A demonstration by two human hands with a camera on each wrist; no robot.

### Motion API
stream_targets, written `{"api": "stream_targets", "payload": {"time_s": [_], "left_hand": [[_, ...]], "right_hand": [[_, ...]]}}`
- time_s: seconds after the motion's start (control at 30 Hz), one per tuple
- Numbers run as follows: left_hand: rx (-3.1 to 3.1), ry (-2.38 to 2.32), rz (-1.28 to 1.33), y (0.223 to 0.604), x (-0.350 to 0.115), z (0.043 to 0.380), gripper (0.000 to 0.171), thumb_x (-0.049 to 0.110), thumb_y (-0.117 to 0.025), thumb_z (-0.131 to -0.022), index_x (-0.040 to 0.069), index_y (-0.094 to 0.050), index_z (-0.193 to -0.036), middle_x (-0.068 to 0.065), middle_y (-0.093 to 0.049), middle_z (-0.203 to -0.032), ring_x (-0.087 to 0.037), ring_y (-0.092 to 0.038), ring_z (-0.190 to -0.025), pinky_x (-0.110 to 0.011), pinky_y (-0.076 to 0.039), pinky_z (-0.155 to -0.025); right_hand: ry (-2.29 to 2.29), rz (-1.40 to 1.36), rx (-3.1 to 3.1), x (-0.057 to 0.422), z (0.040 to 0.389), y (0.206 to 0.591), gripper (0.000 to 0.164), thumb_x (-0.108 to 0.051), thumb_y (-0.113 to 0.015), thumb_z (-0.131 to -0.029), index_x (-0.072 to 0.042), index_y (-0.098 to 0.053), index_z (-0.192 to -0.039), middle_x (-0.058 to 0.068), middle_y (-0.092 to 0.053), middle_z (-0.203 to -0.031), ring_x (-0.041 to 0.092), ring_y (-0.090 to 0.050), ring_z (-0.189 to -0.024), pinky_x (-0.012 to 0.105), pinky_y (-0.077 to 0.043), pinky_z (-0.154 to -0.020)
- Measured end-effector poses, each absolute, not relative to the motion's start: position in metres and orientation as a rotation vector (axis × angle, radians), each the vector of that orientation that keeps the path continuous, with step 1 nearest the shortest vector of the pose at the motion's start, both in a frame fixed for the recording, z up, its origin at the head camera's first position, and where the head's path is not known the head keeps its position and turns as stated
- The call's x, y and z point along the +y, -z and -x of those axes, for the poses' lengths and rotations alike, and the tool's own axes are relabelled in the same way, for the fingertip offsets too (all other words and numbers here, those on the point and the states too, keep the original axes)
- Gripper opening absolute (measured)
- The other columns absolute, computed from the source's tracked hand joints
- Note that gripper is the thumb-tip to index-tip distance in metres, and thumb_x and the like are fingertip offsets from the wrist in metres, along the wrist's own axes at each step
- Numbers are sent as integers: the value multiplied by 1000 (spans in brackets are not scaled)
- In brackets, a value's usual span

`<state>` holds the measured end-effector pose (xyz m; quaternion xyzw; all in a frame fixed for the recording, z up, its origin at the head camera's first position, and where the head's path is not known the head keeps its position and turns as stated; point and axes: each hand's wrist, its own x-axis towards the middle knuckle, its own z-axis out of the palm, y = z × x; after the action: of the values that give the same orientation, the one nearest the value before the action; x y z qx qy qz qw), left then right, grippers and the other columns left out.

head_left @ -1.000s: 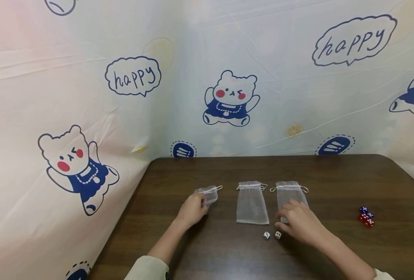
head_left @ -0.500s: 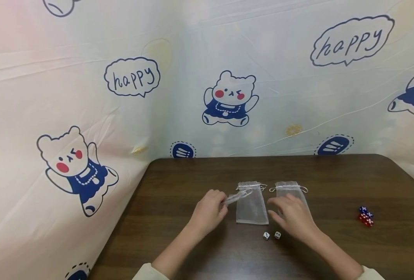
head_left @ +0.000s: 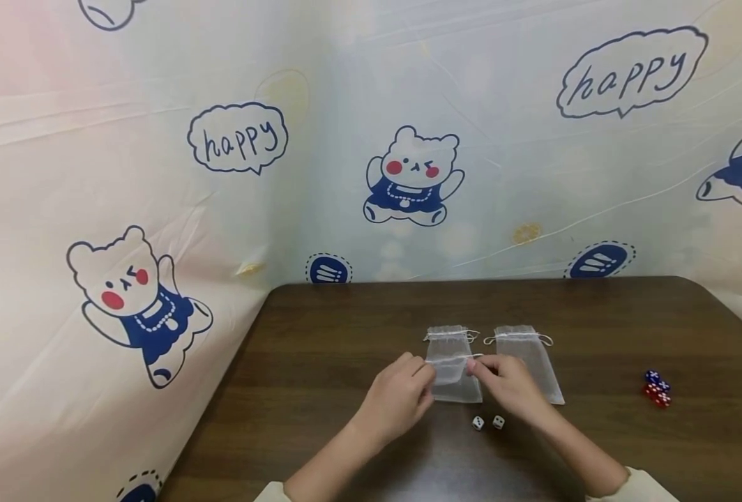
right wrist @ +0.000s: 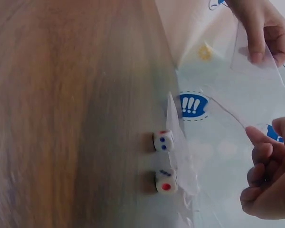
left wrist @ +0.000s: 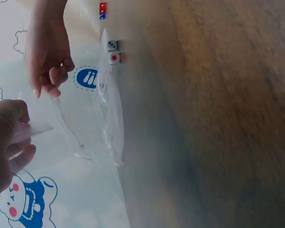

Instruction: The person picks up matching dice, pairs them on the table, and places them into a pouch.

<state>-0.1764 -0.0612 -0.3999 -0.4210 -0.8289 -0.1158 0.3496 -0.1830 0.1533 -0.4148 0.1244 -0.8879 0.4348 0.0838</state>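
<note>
In the head view my left hand [head_left: 399, 390] grips a small sheer white drawstring bag [head_left: 449, 373], raised over a second, flat bag [head_left: 446, 341]. The right wrist view shows the held bag [right wrist: 242, 50] between thumb and fingers of the left hand [right wrist: 263, 28]. My right hand [head_left: 512, 383] pinches the end of the drawstring [right wrist: 230, 111], which stretches from its fingertips toward the held bag. A third bag [head_left: 524, 348] lies flat beyond the right hand. Two white dice, one left [head_left: 478, 422] and one right [head_left: 498, 422], sit on the table in front of the bags.
Several blue and red dice [head_left: 657, 389] are clustered on the right of the brown wooden table [head_left: 346, 314]. A pale printed cloth [head_left: 503, 209] hangs behind the table's far edge and along its left side.
My left hand has lifted the leftmost bag and carried it right, over the middle bag. My right hand has left the right bag and now pinches the held bag's string.
</note>
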Motion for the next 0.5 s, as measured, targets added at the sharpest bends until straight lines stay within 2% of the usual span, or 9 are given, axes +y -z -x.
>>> {"api": "stream_targets", "payload": {"time_s": [0.3,0.5], "left_hand": [[-1940,103,1167,398,-55,175,21,12,-73,-61,14,-55,-71,3,-50,-73,-14,-50,-68,-22,-42,-57],[-1933,43,1188,402,-52,175,13,11,-65,-65,15,-54,-70,3,-50,-74,-14,-49,-68,-22,-38,-56]], "right_hand": [[-1517,-81,-2687,152,183,412,34,-32,-55,-91,-6,-73,-80,7,-69,-92,16,-58,-83,32,-43,-72],[-1651,-22,-2662,150,183,413,23,-24,-63,-85,-3,-73,-83,6,-68,-91,14,-55,-82,29,-40,-71]]}}
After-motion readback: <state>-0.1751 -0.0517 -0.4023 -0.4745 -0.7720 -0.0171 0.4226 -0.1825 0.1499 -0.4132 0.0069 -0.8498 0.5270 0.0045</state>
